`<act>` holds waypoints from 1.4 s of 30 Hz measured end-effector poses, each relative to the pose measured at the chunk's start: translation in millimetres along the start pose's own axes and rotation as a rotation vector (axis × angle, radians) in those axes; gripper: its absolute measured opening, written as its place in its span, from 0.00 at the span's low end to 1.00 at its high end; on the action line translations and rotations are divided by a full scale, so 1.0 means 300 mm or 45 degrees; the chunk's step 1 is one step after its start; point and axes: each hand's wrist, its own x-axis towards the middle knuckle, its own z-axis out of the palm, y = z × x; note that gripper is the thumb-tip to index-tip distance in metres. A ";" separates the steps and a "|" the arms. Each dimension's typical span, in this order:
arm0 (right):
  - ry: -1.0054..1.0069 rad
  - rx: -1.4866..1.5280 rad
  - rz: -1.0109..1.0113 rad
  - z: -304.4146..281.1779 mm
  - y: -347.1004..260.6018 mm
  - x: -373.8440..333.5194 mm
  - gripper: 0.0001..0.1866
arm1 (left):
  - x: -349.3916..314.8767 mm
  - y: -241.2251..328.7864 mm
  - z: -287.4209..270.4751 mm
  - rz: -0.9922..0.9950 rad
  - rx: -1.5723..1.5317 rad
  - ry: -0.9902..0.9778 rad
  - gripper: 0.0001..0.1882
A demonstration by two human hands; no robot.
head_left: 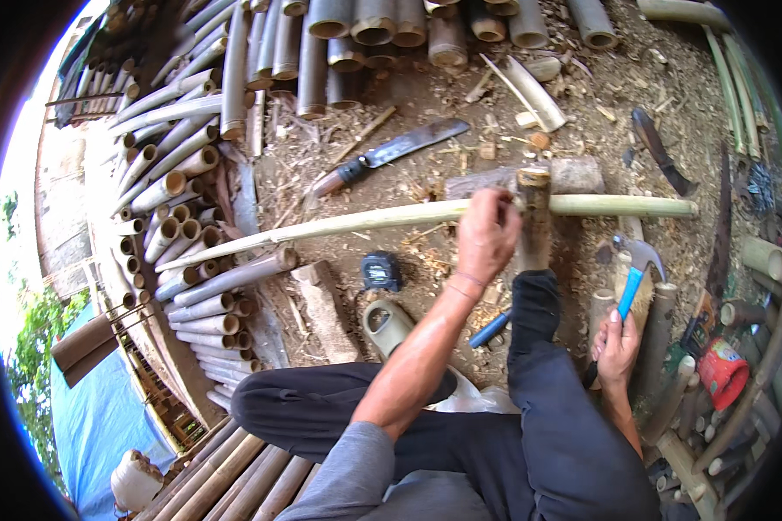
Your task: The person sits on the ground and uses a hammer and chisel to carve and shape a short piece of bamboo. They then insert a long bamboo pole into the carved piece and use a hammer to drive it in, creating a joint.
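Note:
A long pale-green bamboo pole lies crosswise before me. My left hand is closed at the pole, fingers pinched together; what they hold, if anything, is hidden. Just right of it, a brown post-like piece stands across the pole, in line with my outstretched leg. Under the pole sits a short log. My right hand grips a claw hammer by its blue handle, head up, below the pole's right end and apart from it.
A large knife lies beyond the pole, and another blade farther right. A tape measure, a slipper and a blue-handled tool are nearer. Stacked bamboo tubes line the left; a red container is right.

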 end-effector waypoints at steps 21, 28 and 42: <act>-0.200 0.089 -0.053 0.102 -0.123 0.049 0.09 | 0.031 -0.040 0.019 0.436 0.317 -0.250 0.07; -0.200 -0.734 -0.693 0.146 -0.158 0.047 0.18 | 0.023 -0.033 0.043 0.489 0.358 -0.223 0.09; -0.047 -0.797 -0.759 -0.020 -0.052 0.062 0.17 | 0.142 0.005 -0.133 0.128 0.721 -0.646 0.30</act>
